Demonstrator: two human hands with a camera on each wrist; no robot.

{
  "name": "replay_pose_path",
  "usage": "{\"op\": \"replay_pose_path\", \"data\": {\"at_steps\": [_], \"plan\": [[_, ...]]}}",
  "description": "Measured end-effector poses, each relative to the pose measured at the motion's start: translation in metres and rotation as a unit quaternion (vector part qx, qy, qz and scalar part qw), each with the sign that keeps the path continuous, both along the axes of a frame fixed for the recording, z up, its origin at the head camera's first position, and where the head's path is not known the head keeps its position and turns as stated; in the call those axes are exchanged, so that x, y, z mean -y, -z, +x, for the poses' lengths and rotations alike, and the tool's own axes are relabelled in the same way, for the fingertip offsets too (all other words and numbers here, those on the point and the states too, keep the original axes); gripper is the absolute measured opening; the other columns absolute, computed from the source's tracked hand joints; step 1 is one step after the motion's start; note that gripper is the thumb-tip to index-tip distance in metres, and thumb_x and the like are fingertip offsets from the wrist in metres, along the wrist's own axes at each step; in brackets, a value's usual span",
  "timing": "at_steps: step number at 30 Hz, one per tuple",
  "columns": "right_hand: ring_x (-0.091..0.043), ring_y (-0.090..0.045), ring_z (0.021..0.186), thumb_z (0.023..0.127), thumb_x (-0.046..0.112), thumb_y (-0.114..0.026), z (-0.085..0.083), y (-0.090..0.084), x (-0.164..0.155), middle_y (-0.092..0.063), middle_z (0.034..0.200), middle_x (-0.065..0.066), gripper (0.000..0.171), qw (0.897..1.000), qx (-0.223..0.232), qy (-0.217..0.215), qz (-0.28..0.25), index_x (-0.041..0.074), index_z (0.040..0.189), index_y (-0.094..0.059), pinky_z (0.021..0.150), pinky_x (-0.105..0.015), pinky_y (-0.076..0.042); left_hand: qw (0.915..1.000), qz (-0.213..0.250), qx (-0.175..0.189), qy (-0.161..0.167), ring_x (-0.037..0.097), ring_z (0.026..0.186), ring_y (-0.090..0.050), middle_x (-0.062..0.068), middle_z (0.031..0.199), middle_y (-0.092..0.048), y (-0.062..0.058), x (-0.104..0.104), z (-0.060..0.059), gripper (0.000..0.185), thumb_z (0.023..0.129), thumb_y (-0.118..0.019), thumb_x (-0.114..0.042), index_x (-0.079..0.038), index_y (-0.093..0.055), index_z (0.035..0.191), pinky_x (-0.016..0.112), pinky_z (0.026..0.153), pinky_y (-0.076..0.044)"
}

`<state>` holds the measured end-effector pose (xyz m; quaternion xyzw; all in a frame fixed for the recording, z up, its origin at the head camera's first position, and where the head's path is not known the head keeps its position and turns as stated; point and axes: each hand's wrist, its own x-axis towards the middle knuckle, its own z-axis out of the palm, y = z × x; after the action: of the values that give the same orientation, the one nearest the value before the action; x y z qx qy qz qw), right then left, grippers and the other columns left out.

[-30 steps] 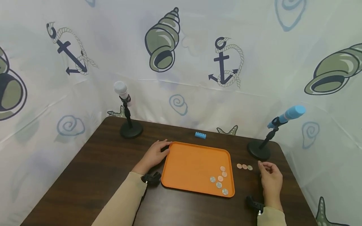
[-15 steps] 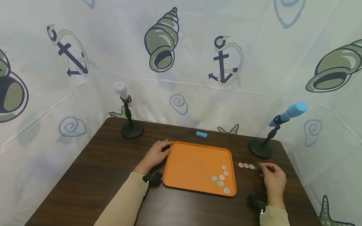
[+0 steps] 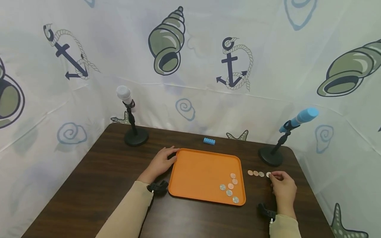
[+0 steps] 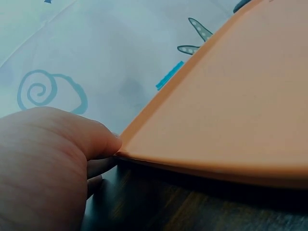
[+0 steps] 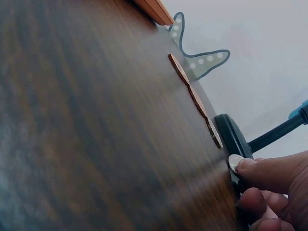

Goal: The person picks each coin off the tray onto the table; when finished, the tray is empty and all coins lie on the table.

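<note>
At the far left corner of the orange tray (image 3: 205, 168), my left hand (image 3: 159, 165) grips the rim. Close up in the left wrist view, the thumb (image 4: 103, 139) lies at that corner, with other fingers partly hidden below it. My right hand (image 3: 284, 188) pinches a silver coin (image 3: 268, 174) between thumb and fingertips, just above the table. A short row of coins (image 3: 256, 173), two copper and one silver, lies beside it, right of the tray. The right wrist view shows the pinched coin (image 5: 235, 162) tilted, apart from the row's near end. Several copper and silver coins (image 3: 230, 186) lie in the tray's right part.
A blue toy brick (image 3: 209, 141) lies behind the tray. Back left on the dark wooden table (image 3: 89, 175) stands a black stand (image 3: 136, 136) with a white microphone-like object; at back right, another stand (image 3: 271, 156) holds a blue one. A patterned cloth hangs behind.
My right hand has moved slightly left and brought the silver coin close to the end of the row. The left hand and the tray stay in place.
</note>
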<state>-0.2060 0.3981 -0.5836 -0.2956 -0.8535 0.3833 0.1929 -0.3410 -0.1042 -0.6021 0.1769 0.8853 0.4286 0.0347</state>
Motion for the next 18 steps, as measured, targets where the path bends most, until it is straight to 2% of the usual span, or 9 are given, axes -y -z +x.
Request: {"op": "replay_pose_path", "data": {"at_steps": [5, 11, 14, 18], "plan": [[-0.023, -0.064, 0.073, 0.102, 0.022, -0.077, -0.0022, 0.0002, 0.0017, -0.078, 0.096, -0.018, 0.019, 0.999, 0.019, -0.014, 0.043, 0.004, 0.109, -0.080, 0.057, -0.031, -0.048, 1.0000, 0.002, 0.001, 0.002, 0.042, 0.167, -0.028, 0.011, 0.170, -0.050, 0.0009, 0.0031, 0.0001, 0.047, 0.111, -0.065, -0.031, -0.023, -0.062, 0.157, 0.070, 0.135, -0.020], [-0.044, -0.064, 0.105, 0.101, 0.021, -0.076, -0.0029, 0.0009, 0.0013, -0.072, 0.115, -0.028, 0.024, 0.997, 0.024, -0.030, 0.063, -0.001, 0.109, -0.082, 0.082, -0.054, -0.048, 1.0000, 0.002, 0.006, -0.001, 0.044, 0.167, -0.026, 0.011, 0.171, -0.048, 0.0006, 0.0028, 0.0000, 0.047, 0.111, -0.065, -0.032, -0.023, -0.061, 0.157, 0.071, 0.135, -0.020], [-0.046, -0.063, 0.110, 0.102, 0.020, -0.076, -0.0028, 0.0017, 0.0004, -0.070, 0.118, -0.029, 0.024, 0.997, 0.029, -0.033, 0.063, -0.001, 0.110, -0.083, 0.090, -0.061, -0.048, 1.0000, 0.003, 0.009, 0.001, 0.044, 0.168, -0.025, 0.012, 0.172, -0.047, 0.0007, 0.0019, 0.0004, 0.047, 0.111, -0.065, -0.032, -0.023, -0.061, 0.158, 0.071, 0.135, -0.019], [-0.044, -0.061, 0.112, 0.103, 0.024, -0.074, -0.0039, 0.0021, -0.0011, -0.068, 0.122, -0.027, 0.027, 0.997, 0.041, -0.040, 0.048, 0.000, 0.112, -0.083, 0.092, -0.060, -0.048, 0.9999, 0.008, 0.011, 0.001, 0.044, 0.168, -0.024, 0.012, 0.172, -0.047, 0.0010, 0.0006, 0.0002, 0.047, 0.111, -0.065, -0.032, -0.024, -0.061, 0.158, 0.071, 0.134, -0.019]]}}
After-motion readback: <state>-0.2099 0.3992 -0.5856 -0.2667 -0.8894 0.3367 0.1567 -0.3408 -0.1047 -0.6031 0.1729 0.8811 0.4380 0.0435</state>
